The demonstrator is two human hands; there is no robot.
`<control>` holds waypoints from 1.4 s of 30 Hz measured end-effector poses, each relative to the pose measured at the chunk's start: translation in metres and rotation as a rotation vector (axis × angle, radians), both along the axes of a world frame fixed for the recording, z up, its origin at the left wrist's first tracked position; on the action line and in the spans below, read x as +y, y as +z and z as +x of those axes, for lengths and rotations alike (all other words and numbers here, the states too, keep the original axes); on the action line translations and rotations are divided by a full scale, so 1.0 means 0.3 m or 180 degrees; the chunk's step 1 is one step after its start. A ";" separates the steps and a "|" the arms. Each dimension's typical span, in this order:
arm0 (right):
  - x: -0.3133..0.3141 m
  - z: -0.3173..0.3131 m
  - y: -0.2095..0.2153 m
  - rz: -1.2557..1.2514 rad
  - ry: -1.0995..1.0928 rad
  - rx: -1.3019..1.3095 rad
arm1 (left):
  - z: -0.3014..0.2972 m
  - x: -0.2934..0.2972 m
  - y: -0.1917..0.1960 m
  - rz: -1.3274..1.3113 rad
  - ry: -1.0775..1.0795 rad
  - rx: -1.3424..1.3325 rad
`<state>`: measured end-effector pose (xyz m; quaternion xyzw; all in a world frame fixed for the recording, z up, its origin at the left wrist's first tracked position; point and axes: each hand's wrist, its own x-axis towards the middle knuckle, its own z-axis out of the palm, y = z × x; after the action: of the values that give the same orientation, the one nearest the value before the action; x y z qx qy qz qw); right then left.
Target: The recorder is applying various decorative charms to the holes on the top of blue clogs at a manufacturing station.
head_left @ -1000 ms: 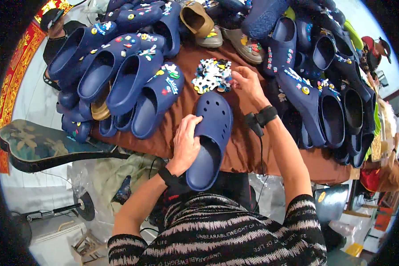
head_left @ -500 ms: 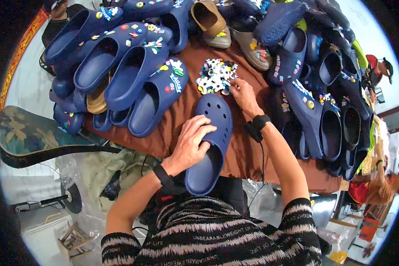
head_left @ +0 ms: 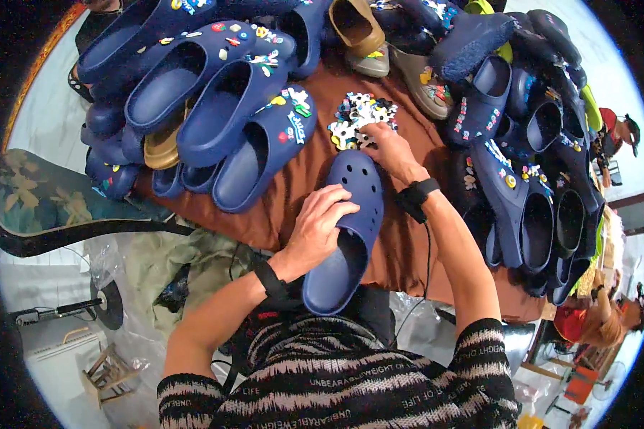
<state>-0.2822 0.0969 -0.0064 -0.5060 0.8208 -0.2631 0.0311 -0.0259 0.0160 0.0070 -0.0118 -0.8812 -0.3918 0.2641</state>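
Observation:
My left hand [head_left: 318, 227] is wrapped over the side of a navy blue clog [head_left: 366, 191] and grips it, with the toe pointing away from me. Round holes show on its bare upper, and the heel end lies at the table's near edge. Just beyond the toe is a small heap of shoe charms [head_left: 356, 114] in white, black, yellow and blue. At the heap's near right side is my right hand [head_left: 392, 151], fingers bent and drawn together. Whatever lies between those fingertips is hidden.
Navy clogs with charms [head_left: 265, 161] are piled at the left on a brown cloth [head_left: 322, 93]. More dark clogs [head_left: 504, 186] crowd the right side. A camouflage-patterned padded seat [head_left: 57, 200] stands at the left. Other people [head_left: 601, 314] are at the far right.
My right hand has reached slightly further in at the charm heap. My left hand stays on the clog. The whole view has shifted a little.

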 end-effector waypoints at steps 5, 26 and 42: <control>0.020 -0.030 -0.003 -0.0253 -0.0593 -0.0481 | -0.003 0.005 0.010 0.0027 -0.0009 0.0007; 0.160 0.153 0.105 -0.0887 -0.0831 -0.3462 | -0.018 0.034 0.033 0.0512 0.0284 -0.0305; 0.140 0.123 0.111 -0.0076 0.0136 -0.0951 | -0.021 0.014 0.021 0.0265 0.0176 -0.0178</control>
<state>-0.2453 0.1391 0.0268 -0.4789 0.7929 -0.3446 0.1525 -0.0323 0.0202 0.0132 0.0345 -0.8712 -0.4209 0.2503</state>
